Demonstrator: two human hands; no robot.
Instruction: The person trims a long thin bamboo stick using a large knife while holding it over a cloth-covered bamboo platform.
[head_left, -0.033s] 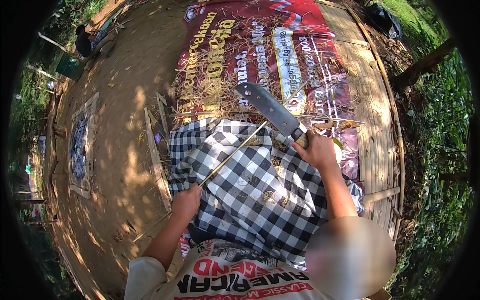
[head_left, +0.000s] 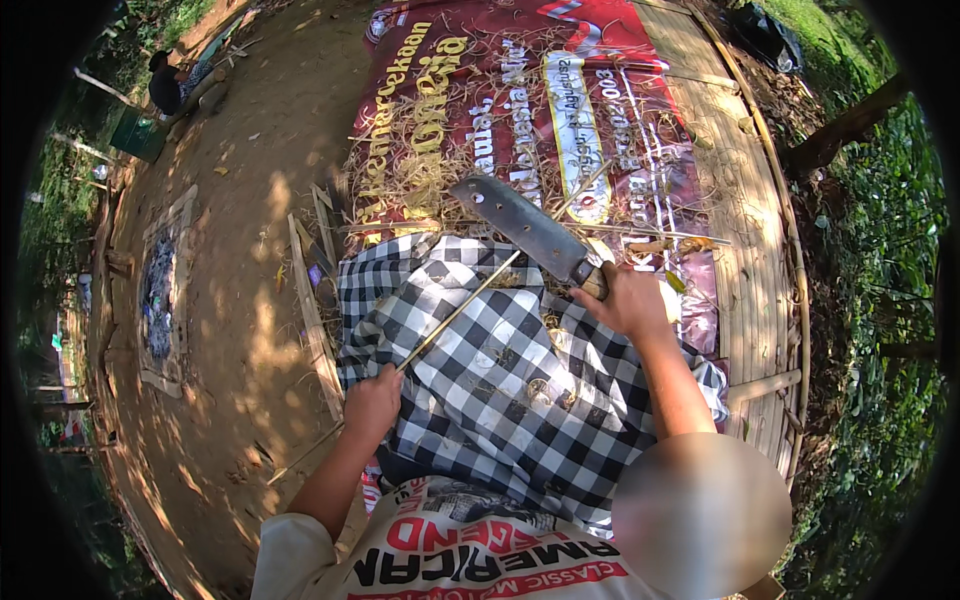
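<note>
My right hand (head_left: pixel 632 302) is closed round the wooden handle of a broad cleaver (head_left: pixel 522 226). Its dark, holed blade points to the far left. A long thin bamboo strip (head_left: pixel 458 310) is pinched in my left hand (head_left: pixel 372 402), at the near left. The strip slants away to the far right and crosses the blade, so part of it is hidden there; its far end shows beyond. Under both lies a black-and-white checkered cloth (head_left: pixel 480 375), spread over my lap.
A red printed banner (head_left: pixel 500 90), littered with thin shavings, covers a bamboo platform (head_left: pixel 745 250). More thin sticks lie across it. On the left, a wood-framed patch (head_left: pixel 160 290) is set in the dirt ground. A person (head_left: pixel 168 85) sits at the far left.
The cleaver has shifted a little to the left and toward me along the strip, my right hand moving with it. My left hand has stayed nearly in place.
</note>
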